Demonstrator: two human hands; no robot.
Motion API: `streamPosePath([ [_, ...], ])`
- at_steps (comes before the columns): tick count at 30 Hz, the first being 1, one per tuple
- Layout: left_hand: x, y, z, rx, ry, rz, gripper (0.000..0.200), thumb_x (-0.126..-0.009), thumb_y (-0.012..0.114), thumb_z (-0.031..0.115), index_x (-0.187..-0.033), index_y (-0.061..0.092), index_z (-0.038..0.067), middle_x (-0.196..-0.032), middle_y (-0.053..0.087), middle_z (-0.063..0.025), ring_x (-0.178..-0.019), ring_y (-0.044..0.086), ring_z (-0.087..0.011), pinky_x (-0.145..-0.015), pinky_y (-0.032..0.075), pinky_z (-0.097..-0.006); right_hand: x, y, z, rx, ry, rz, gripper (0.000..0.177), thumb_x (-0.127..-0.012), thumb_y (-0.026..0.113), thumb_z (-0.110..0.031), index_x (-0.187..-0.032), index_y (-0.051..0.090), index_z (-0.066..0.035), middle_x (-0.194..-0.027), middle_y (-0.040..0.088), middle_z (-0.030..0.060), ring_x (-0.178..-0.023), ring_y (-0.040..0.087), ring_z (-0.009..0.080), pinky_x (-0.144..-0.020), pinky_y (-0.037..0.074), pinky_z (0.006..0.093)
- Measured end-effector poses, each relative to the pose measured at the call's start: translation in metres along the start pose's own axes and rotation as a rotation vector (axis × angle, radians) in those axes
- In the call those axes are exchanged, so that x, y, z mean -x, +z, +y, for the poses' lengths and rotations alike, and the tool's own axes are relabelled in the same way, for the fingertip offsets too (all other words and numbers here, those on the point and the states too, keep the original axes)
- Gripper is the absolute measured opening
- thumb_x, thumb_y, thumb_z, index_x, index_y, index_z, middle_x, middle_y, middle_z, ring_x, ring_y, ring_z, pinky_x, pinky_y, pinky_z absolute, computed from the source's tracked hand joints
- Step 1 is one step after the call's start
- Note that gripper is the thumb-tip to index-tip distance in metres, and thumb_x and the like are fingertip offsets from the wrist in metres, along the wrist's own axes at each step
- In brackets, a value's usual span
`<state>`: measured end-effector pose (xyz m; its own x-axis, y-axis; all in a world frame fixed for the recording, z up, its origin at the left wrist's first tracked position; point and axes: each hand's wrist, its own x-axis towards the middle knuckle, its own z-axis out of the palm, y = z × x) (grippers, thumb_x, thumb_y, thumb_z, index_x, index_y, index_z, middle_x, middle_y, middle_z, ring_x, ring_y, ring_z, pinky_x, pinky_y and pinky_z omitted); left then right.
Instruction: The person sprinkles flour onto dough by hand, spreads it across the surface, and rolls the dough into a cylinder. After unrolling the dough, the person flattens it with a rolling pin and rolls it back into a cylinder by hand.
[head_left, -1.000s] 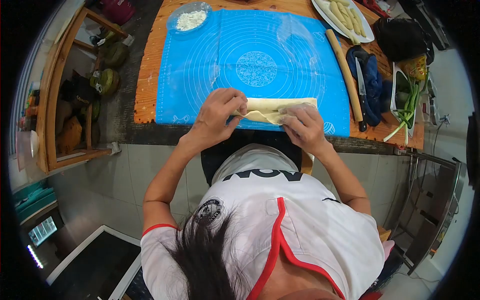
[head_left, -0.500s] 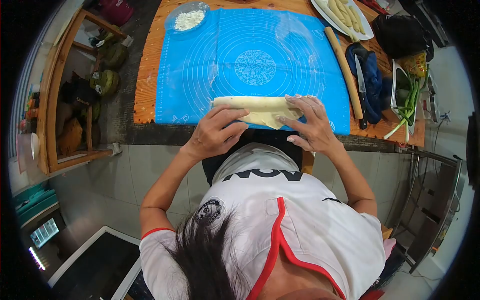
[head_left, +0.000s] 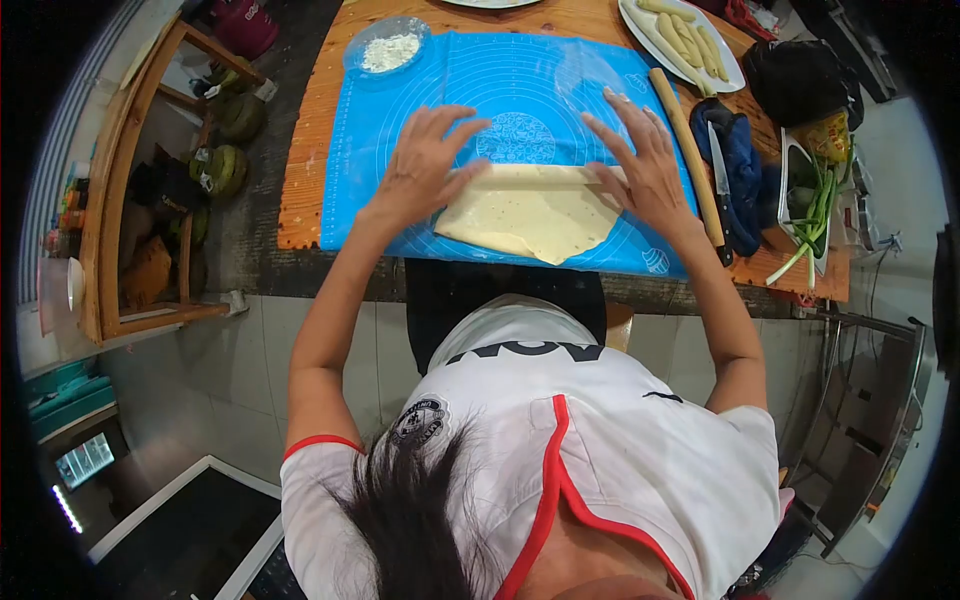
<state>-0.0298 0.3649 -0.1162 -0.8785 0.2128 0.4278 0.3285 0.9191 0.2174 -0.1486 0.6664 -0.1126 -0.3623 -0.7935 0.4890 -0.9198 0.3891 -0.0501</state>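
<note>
A pale sheet of dough (head_left: 530,220) lies flat on the blue silicone mat (head_left: 380,190) at the near edge, its far side rolled into a thin cylinder. At the left end of that roll, my left hand (head_left: 425,160) has its fingers stretched forward, the thumb near the dough. My right hand (head_left: 645,160) is over the right end, fingers spread and floury, the thumb side touching or just above the roll. Contact of the fingertips is blurred. Neither hand grips anything.
A wooden rolling pin (head_left: 688,150) lies along the mat's right edge, beside a knife (head_left: 720,170) on dark blue cloth. A bowl of flour (head_left: 390,52) stands at the far left. Rolled dough sticks fill a white plate (head_left: 735,78). Green onions (head_left: 822,205) lie at right.
Both hands have moved forward, away from my body, and their fingers have straightened. The dough roll has unrolled partly, so a wide flat sheet now shows on its near side.
</note>
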Motion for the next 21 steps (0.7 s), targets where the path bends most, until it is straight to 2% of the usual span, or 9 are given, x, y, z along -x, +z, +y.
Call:
streamPosePath([
  [2, -0.003, 0.005, -0.011, -0.053, -0.04, 0.031, 0.051, -0.087, 0.074, 0.024, -0.133, 0.057, 0.011, -0.137, 0.054, -0.012, -0.127, 0.051, -0.0326, -0.112, 0.036, -0.0505, 0.002, -0.001, -0.004, -0.013, 0.092, 0.016, 0.072, -0.088, 0.071, -0.037, -0.152, 0.043, -0.024, -0.159, 0.033, 0.0125, -0.146, 0.034, 0.0327, -0.121, 0.025, 0.0542],
  [4, -0.007, 0.003, -0.013, -0.067, -0.097, 0.053, 0.052, -0.088, 0.073, 0.025, -0.136, 0.057, 0.014, -0.14, 0.053, -0.0117, -0.131, 0.049, -0.0324, -0.116, 0.033, -0.0522, 0.009, -0.005, -0.02, -0.099, 0.078, -0.097, 0.067, -0.091, 0.065, -0.045, -0.152, 0.044, -0.025, -0.161, 0.031, 0.0129, -0.148, 0.03, 0.0339, -0.122, 0.021, 0.0562],
  [8, -0.005, -0.003, 0.01, 0.074, 0.158, -0.063, 0.057, -0.09, 0.07, 0.025, -0.143, 0.052, 0.019, -0.151, 0.044, -0.0096, -0.141, 0.041, -0.0312, -0.119, 0.027, -0.0548, 0.028, -0.01, -0.037, -0.178, -0.043, -0.386, 0.064, -0.096, 0.047, -0.064, -0.15, 0.048, -0.03, -0.164, 0.024, 0.0132, -0.151, 0.022, 0.0358, -0.123, 0.012, 0.0591],
  [9, -0.004, 0.004, 0.012, 0.066, 0.19, -0.092, 0.058, -0.09, 0.07, 0.026, -0.145, 0.05, 0.02, -0.154, 0.042, -0.0092, -0.142, 0.039, -0.0309, -0.12, 0.027, -0.0552, 0.028, -0.007, -0.036, -0.193, -0.023, -0.41, 0.067, -0.095, 0.034, -0.072, -0.147, 0.051, -0.034, -0.166, 0.019, 0.0125, -0.153, 0.016, 0.0356, -0.124, 0.009, 0.0593],
  [13, -0.028, 0.012, -0.017, -0.133, 0.225, -0.019, 0.058, -0.093, 0.067, 0.027, -0.147, 0.047, 0.02, -0.156, 0.037, -0.0084, -0.144, 0.036, -0.031, -0.12, 0.026, -0.0555, 0.007, 0.003, -0.005, 0.007, -0.033, -0.357, 0.063, -0.097, 0.044, -0.063, -0.152, 0.043, -0.033, -0.166, 0.019, 0.0121, -0.153, 0.014, 0.0371, -0.124, 0.009, 0.0588],
  [15, -0.049, 0.007, -0.04, -0.225, 0.103, 0.081, 0.055, -0.094, 0.065, 0.024, -0.146, 0.048, 0.019, -0.154, 0.04, -0.0092, -0.143, 0.037, -0.0318, -0.119, 0.027, -0.0554, -0.004, 0.013, 0.023, 0.091, -0.014, -0.274, 0.063, -0.098, 0.048, -0.057, -0.155, 0.038, -0.032, -0.166, 0.018, 0.012, -0.153, 0.013, 0.0385, -0.124, 0.01, 0.0587],
  [17, -0.06, -0.002, -0.047, -0.212, -0.002, 0.205, 0.049, -0.096, 0.062, 0.017, -0.144, 0.05, 0.016, -0.15, 0.044, -0.0108, -0.141, 0.039, -0.0332, -0.117, 0.03, -0.0549, -0.01, 0.019, 0.04, 0.08, 0.117, -0.131, 0.064, -0.098, 0.052, -0.052, -0.156, 0.034, -0.031, -0.166, 0.018, 0.0126, -0.153, 0.014, 0.039, -0.124, 0.01, 0.0586],
  [19, -0.061, -0.01, -0.043, -0.104, 0.026, 0.178, 0.05, -0.095, 0.062, 0.015, -0.144, 0.05, 0.015, -0.152, 0.042, -0.0108, -0.142, 0.039, -0.0323, -0.118, 0.029, -0.0543, -0.018, 0.012, 0.038, 0.039, 0.174, -0.049, 0.065, -0.099, 0.052, -0.048, -0.157, 0.032, -0.028, -0.166, 0.018, 0.0142, -0.153, 0.016, 0.0389, -0.123, 0.01, 0.059],
  [21, -0.046, -0.009, -0.031, -0.02, 0.126, 0.037, 0.051, -0.096, 0.061, 0.017, -0.146, 0.049, 0.016, -0.155, 0.04, -0.0107, -0.144, 0.037, -0.0312, -0.119, 0.027, -0.054, -0.012, 0.002, 0.02, -0.029, 0.092, -0.173, 0.066, -0.099, 0.052, -0.048, -0.157, 0.032, -0.025, -0.166, 0.02, 0.0149, -0.152, 0.017, 0.0383, -0.123, 0.01, 0.0589],
])
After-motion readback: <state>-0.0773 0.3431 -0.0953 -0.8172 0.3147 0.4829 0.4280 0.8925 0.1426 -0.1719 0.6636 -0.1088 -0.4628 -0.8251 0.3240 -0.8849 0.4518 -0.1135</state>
